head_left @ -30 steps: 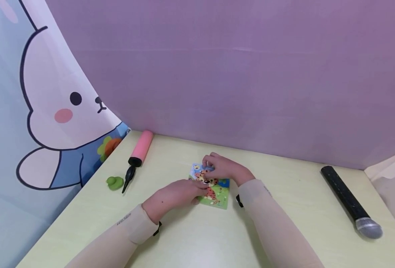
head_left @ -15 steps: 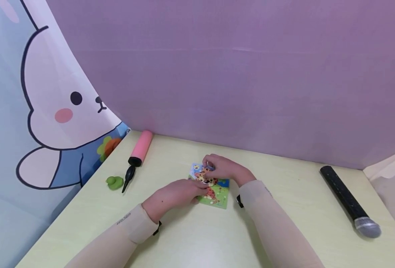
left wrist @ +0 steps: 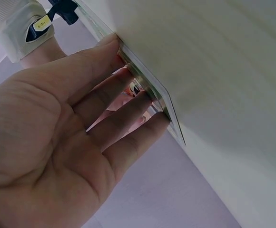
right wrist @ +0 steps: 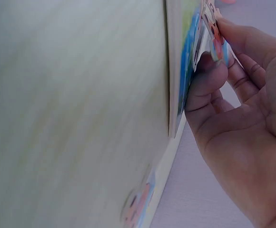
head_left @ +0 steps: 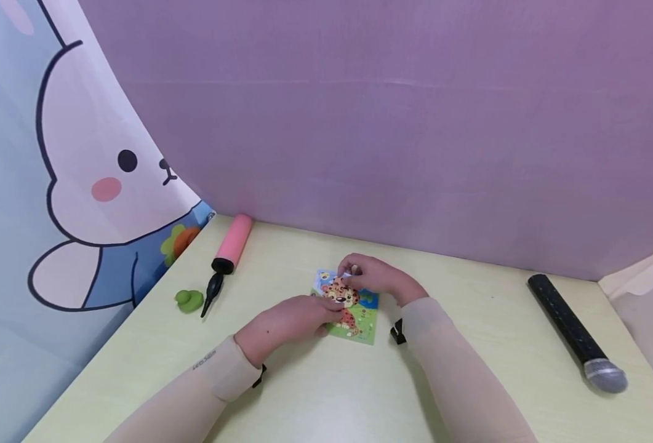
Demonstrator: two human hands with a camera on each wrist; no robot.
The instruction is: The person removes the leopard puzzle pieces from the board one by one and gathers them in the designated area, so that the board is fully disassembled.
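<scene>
A small jigsaw puzzle (head_left: 362,326) with a spotted leopard on grass and blue sky lies flat on the table in the head view. My left hand (head_left: 290,323) rests on its left side; in the left wrist view the extended fingers (left wrist: 121,121) touch its face and the thumb lies at its edge. Over the upper part of the puzzle, my right hand (head_left: 378,275) pinches an orange spotted puzzle piece (right wrist: 216,38) between thumb and fingers, tilted up from the board in the right wrist view. Its far end is out of frame.
Another puzzle piece (right wrist: 139,206) lies on the table beyond the board. At the left are a pink hand pump (head_left: 234,243) with a black nozzle and a green toy duck (head_left: 189,301). A black microphone (head_left: 570,323) lies at the right. A purple curtain (head_left: 392,135) borders the table's back.
My right hand has shifted slightly right and away from the puzzle, and more of the leopard's head shows. The left hand stays on the puzzle.
</scene>
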